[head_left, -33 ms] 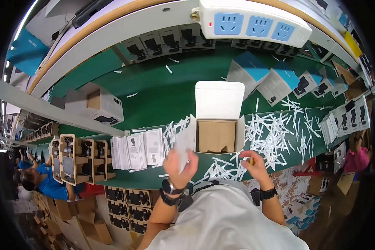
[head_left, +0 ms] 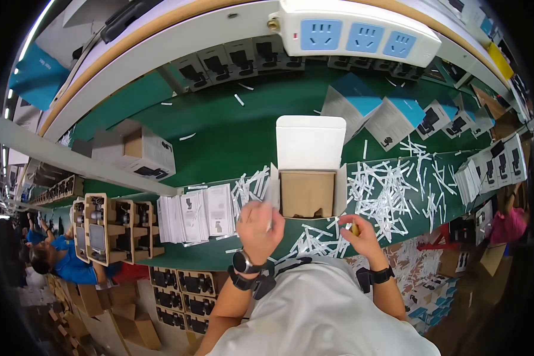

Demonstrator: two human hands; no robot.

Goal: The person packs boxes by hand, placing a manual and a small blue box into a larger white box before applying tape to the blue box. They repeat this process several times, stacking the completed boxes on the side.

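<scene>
A long green workbench (head_left: pixel 231 139) with a smooth surface ran from left to right across the scene. Above its far side sat a white plastic power strip (head_left: pixel 344 32) with 3 pale-blue socket panels. Near the middle of the bench's near side stood an open white cardboard box (head_left: pixel 310 142) — its lid raised at the far edge, its 2 side flaps spread left and right. A brown cardboard insert (head_left: pixel 307 193) with a notched near edge filled the box's opening.

Well to the left stood a group of tan moulded trays (head_left: pixel 113 234) holding black parts. Between these trays and the box, white printed paper leaflets (head_left: pixel 197 213) lay in overlapping rows.

The left hand (head_left: pixel 260 232) was just beside the box's left flap, blurred, its fingers curled narrow; whether they held anything, I could not tell. The right hand (head_left: pixel 365 240) was near the box's near right corner, thumb and forefinger slightly apart. Narrow white paper strips (head_left: pixel 385 193) lay scattered thickly to the right of the box, with more between the 2 hands. A small yellow object (head_left: pixel 355 229) showed at the right hand's fingers — held or worn, I could not tell.
</scene>
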